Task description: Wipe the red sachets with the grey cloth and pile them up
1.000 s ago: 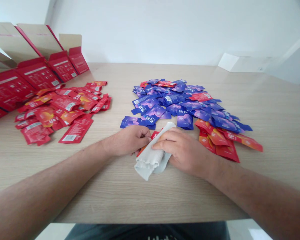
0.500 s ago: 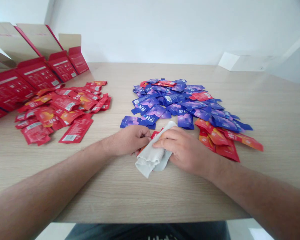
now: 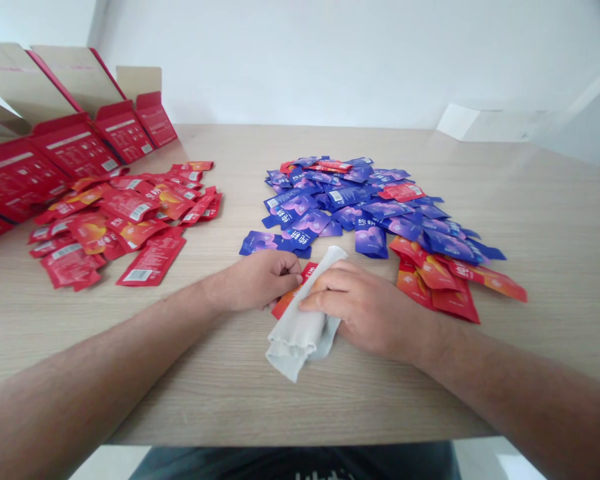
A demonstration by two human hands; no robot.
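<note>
My right hand (image 3: pixel 363 303) is closed around a folded white cloth (image 3: pixel 295 327), fingers and thumb pinching its upper part. The cloth lies slanted over a red-and-orange sachet (image 3: pixel 286 303), whose left side and upper end show. At that sachet's left edge my left hand (image 3: pixel 265 280) is closed, its fingertips curled against it as if pinching the edge. Just behind my hands spreads a heap of blue-purple sachets (image 3: pixel 347 197), with a few red ones on top. Several red-orange sachets (image 3: pixel 437 280) lie to the right of my right hand.
A second pile of red sachets (image 3: pixel 125 217) lies on the left of the wooden table (image 3: pixel 260 407). Open red cartons (image 3: pixel 75 150) stand in a row behind it at the far left. A white box (image 3: pixel 490 125) sits by the wall at the back right.
My right hand has drawn the white cloth slightly toward me and to the left, so more of the red-orange sachet shows. My left hand has stayed in place.
</note>
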